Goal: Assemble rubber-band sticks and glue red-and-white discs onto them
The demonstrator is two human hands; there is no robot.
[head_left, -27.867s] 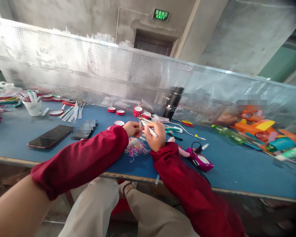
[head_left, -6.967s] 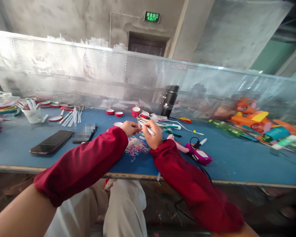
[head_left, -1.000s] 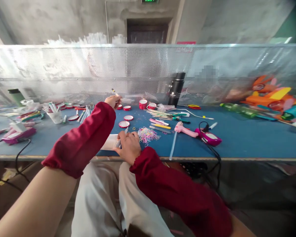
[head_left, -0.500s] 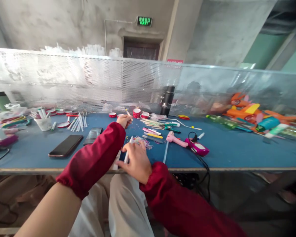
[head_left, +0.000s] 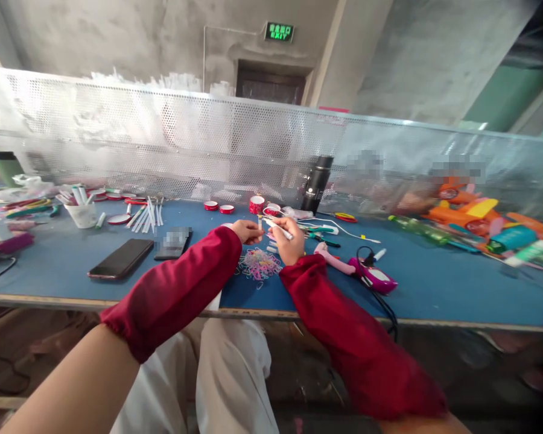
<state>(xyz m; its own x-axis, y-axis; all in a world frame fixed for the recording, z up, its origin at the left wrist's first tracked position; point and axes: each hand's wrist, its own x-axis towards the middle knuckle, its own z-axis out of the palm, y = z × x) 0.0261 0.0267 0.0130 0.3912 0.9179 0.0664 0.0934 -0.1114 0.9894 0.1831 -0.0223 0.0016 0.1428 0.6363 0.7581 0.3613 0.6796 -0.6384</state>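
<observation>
My left hand (head_left: 248,232) is closed in a pinch on a small pale stick (head_left: 259,222) that stands upright from the fingertips, its upper end yellowish. Close by on the right, my right hand (head_left: 290,242) grips a white marker pen (head_left: 283,229) with its tip pointing toward the stick. Whether tip and stick touch, I cannot tell. Below both hands a loose heap of small coloured rubber bands (head_left: 259,265) lies on the blue table (head_left: 434,295). Several red tape rolls (head_left: 256,205) stand just beyond my hands.
Two phones (head_left: 122,259) lie left of my arm. Farther left are white sticks (head_left: 147,215) and a cup of pens (head_left: 81,214). A pink and purple glue gun (head_left: 375,276) with a cord lies right. A black bottle (head_left: 317,185) stands behind; orange toy planes (head_left: 470,214) lie far right.
My right hand has moved up and away from me with the marker, bringing it beside my left hand. The view has shifted slightly, and the heap of rubber bands is now uncovered.
</observation>
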